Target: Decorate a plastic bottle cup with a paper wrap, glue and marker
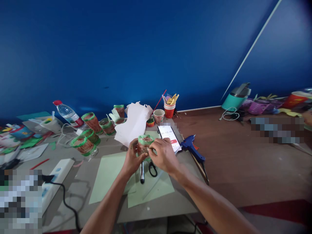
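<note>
My left hand [133, 155] wraps round a small clear cup [144, 140] that has a green rim and brownish-red sides. Against the cup's right side, the fingers of my right hand [162, 152] are pinched together; what lies between them, if anything, is too small to make out. Below the cup, scissors with a black handle loop [153, 169] and a dark cylindrical pen-like tool [142, 174] rest on pale green paper sheets [110, 177]. A phone [166, 132] showing a timer lies just beyond my right hand, with a blue glue gun [195, 148] to its right.
Several similar green-and-brown cups [91, 123] stand at the left, near a water bottle [69, 113]. White paper [134, 122] leans behind my hands. A red cup of sticks [169, 110] is by the wall. A power strip [57, 180] with a black cord lies at the left.
</note>
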### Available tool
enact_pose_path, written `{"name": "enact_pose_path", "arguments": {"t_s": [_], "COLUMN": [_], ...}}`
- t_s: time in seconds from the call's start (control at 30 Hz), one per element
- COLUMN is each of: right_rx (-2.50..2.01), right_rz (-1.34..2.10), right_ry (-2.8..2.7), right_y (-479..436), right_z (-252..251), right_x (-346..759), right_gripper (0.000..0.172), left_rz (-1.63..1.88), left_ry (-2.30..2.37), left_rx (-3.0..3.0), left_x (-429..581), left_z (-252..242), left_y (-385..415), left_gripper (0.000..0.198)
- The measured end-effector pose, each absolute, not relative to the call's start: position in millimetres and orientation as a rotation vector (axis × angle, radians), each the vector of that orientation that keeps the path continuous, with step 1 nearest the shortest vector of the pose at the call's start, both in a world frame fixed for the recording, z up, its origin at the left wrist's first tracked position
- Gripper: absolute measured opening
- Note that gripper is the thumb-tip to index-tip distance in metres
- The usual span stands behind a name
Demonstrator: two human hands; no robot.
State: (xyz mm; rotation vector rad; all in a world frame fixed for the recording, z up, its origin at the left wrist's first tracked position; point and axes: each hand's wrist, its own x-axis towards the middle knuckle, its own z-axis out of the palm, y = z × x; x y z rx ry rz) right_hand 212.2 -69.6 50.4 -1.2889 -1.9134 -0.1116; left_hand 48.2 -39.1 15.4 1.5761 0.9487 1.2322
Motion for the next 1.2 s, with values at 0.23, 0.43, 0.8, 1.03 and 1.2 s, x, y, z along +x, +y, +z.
{"name": "enact_pose_path", "arguments": {"t_s": [0.23,0.43,0.8,1.03,1.2], "right_rx": [-1.298,-1.246,-1.006,-1.003,-0.976], "right_rz": [-0.095,0.1,0.095,-0.019,0.025], "right_ry": [-1.878,-1.817,-1.864,-1.951,-1.886], "right_y": [-69.8,-70.1,-75.2,-74.7,-73.1], "right_z": [51.0,55.3,52.5,49.8,50.0], "right_x": [212.0,215.8,215.7,215.0,216.5], "right_gripper": [0.016,0.017,0.021,0.031,0.03], "left_rz": [1.22,1.262,1.295,1.298,1.305], "left_ry": [0.943,0.862,0.762,0.753,0.728], "left_rx": [1.566,1.454,1.381,1.372,1.349], "left_x": [48.3,48.5,47.6,47.9,48.4], "left_z": [13.4,11.2,12.9,12.4,13.5], "left_y": [-38.7,-35.3,-34.0,-33.0,-33.8], "left_gripper": [0.065,0.065,0.062,0.059,0.06]}}
